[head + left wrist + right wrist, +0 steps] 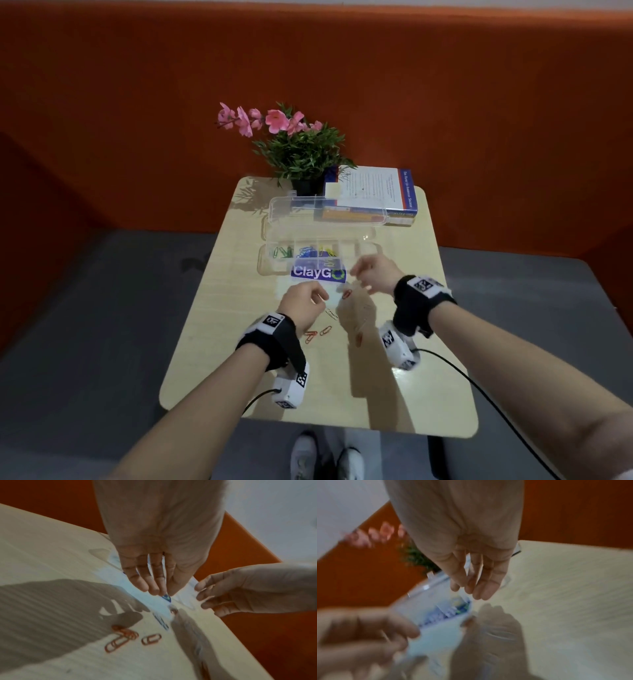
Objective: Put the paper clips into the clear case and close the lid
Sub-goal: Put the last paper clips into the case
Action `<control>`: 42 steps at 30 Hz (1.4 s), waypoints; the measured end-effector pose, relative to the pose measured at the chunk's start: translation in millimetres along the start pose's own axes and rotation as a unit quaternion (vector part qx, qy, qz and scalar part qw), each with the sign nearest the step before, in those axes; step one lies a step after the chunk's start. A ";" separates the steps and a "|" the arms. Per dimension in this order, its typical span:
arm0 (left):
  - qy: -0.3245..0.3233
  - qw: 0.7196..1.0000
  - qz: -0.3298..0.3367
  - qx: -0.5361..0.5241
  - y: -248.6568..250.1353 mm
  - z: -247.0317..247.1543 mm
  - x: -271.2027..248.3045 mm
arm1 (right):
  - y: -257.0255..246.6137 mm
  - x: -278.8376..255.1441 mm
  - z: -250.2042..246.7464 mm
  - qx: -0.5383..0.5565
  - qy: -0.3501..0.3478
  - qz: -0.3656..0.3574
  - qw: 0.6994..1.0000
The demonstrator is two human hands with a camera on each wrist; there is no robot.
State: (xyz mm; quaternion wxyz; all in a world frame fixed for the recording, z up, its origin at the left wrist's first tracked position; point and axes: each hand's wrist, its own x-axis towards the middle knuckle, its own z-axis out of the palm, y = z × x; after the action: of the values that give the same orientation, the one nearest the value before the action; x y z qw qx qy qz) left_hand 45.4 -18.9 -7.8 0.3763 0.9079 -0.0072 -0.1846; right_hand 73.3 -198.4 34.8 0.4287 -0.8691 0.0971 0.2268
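The clear case (265,265) stands open mid-table, its lid (325,214) tipped back; green, blue and yellow paper clips (301,253) lie in its compartments. In front of it both hands hold up a thin clear plastic bag (356,318) (190,630) (440,635) with an orange clip (347,294) inside. My left hand (323,298) (161,593) (368,635) pinches the bag's left side. My right hand (356,275) (199,596) (471,591) pinches its right edge with its fingertips. Loose orange clips (317,334) (123,638) lie on the table below the left hand.
A potted plant with pink flowers (301,150) and a stack of books (373,195) stand behind the case at the far edge. A blue ClayGo sticker (318,273) lies flat just in front of the case. The wooden table (394,394) is small, with orange walls around it.
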 end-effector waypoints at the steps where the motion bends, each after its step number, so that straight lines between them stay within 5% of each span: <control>1: -0.012 0.999 0.015 0.037 3.7 5.1 0.3 | 12.1 -3.6 2.9 -0.092 0.003 -0.005 0.996; 3: -0.035 0.993 0.048 0.101 9.7 14.1 2.5 | 33.5 -11.4 11.7 -0.214 0.000 -0.021 0.977; 10: -0.108 0.952 0.099 0.268 10.5 24.7 10.2 | 60.6 -14.0 33.2 -0.307 -0.006 -0.101 0.946; 25: -0.089 0.891 0.150 0.420 14.7 24.3 14.3 | 60.5 -6.3 46.2 -0.405 0.022 -0.113 0.907; 32: -0.074 0.941 0.105 0.314 17.7 24.0 18.5 | 69.3 -4.6 25.3 -0.082 0.125 0.004 0.989; 37: -0.097 0.968 0.082 0.216 25.6 37.7 17.4 | 83.4 -3.8 17.9 0.096 0.140 0.047 0.984; 42: -0.088 0.974 0.099 0.185 34.6 52.4 13.4 | 88.2 -10.0 15.5 0.339 0.099 0.091 0.931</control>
State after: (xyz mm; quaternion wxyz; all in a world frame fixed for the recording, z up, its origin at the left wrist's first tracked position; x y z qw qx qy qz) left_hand 44.3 -81.5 -22.5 0.2157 0.9368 -0.1642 -0.2210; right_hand 27.7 -240.6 -30.4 0.6639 -0.6772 0.2887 0.1315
